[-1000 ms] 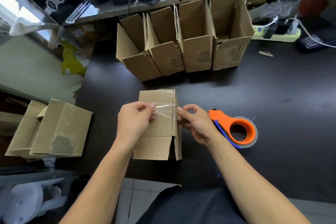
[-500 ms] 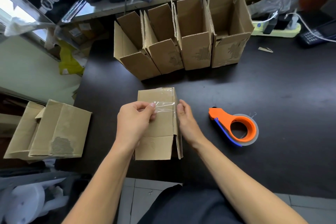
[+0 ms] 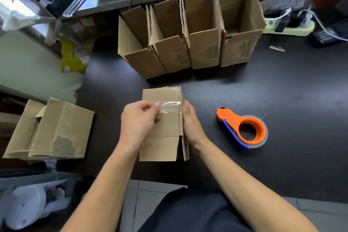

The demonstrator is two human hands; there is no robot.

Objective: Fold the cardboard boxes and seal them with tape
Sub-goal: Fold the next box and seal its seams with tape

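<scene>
A small cardboard box (image 3: 165, 130) lies on the dark table in front of me, with a strip of clear tape (image 3: 170, 106) stretched across its upper face. My left hand (image 3: 140, 121) pinches the tape's left end against the box. Flat against the box's right side lies my right hand (image 3: 191, 125), fingers straight, pressing the tape down over the edge. An orange tape dispenser (image 3: 244, 130) with a blue blade lies on the table to the right, untouched.
Several open folded boxes (image 3: 190, 47) stand in a row at the back of the table. Another box (image 3: 50, 130) lies on its side off the table's left edge. A power strip (image 3: 290, 28) and cables sit at the back right.
My right hand has let go of the tape's right end, straightened its fingers and laid itself flat against the box's right side. The left hand has stayed put.
</scene>
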